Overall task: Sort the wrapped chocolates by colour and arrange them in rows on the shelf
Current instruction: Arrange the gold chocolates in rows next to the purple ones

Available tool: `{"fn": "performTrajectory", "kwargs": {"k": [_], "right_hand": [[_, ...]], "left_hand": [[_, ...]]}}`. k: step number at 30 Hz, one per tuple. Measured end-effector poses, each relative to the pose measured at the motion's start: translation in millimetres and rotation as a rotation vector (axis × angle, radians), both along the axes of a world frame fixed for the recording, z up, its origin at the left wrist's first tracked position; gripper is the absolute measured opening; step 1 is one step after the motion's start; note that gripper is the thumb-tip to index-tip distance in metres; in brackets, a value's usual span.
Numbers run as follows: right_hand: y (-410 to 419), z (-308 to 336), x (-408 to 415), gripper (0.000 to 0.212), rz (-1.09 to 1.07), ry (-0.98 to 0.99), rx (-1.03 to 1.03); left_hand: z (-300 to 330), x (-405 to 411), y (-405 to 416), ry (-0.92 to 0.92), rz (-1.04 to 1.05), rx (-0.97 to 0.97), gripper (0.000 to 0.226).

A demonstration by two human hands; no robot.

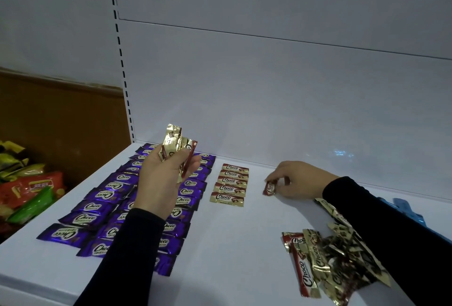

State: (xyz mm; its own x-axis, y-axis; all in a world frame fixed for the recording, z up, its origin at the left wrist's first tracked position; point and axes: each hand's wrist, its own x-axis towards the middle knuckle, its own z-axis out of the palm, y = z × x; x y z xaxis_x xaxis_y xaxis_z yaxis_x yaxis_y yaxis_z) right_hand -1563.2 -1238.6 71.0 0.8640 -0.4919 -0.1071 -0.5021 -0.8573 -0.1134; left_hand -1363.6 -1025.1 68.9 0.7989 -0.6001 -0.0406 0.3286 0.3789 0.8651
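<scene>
Nearest to the camera, on the white shelf (232,244), a loose pile of gold and red chocolates (330,264) lies at the right, partly under the right arm in its dark sleeve. Some blue wrappers (403,210) show just behind that sleeve. At the left, purple chocolates (97,208) lie in rows that run from the front edge toward the back panel; the left forearm crosses over them. Further back, in the middle, a short row of five gold and red chocolates (231,184) lies flat, one touching the next. Beside it the right hand (298,179) pinches one red wrapped chocolate (270,187) against the shelf. The left hand (163,173) is raised above the purple rows and grips a bunch of gold wrapped chocolates (175,145). Behind stands the white back panel (269,85) with a slotted upright (122,61). Far left, beyond the shelf, mixed snack packets (27,183) lie before a brown wall (61,115).
</scene>
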Motion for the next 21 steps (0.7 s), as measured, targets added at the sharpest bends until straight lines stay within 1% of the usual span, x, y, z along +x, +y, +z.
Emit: {"fn": "performTrajectory", "kwargs": {"k": [2,3,5,9,11,16,18,21], "right_hand": [[-2,1,-2,0.021,-0.04,-0.002,-0.017],[-2,1,-2,0.019,-0.059,-0.004,-0.024],[-3,0,-3,0.023,-0.101,-0.031,-0.004],[0,-5,0,0.032,-0.15,-0.123,0.112],[0,-10,3,0.027,-0.165,-0.161,0.131],[0,-10,6,0.013,-0.226,-0.307,0.206],[1,-7,9,0.007,-0.248,-0.405,0.262],[0,-3,24,0.005,-0.292,-0.55,0.3]], "left_hand": [[0,0,0,-0.007,-0.021,0.009,0.026],[0,-1,0,-0.012,-0.03,0.011,0.027],[-1,-1,0,-0.018,-0.04,0.011,0.028],[-1,-2,0,-0.012,-0.045,0.008,0.03],[-1,-1,0,-0.011,-0.045,0.01,0.029],[-1,-1,0,-0.013,-0.047,0.012,0.027],[-2,0,0,-0.008,-0.044,0.014,0.027],[-2,-1,0,-0.012,-0.044,0.016,0.026]]}}
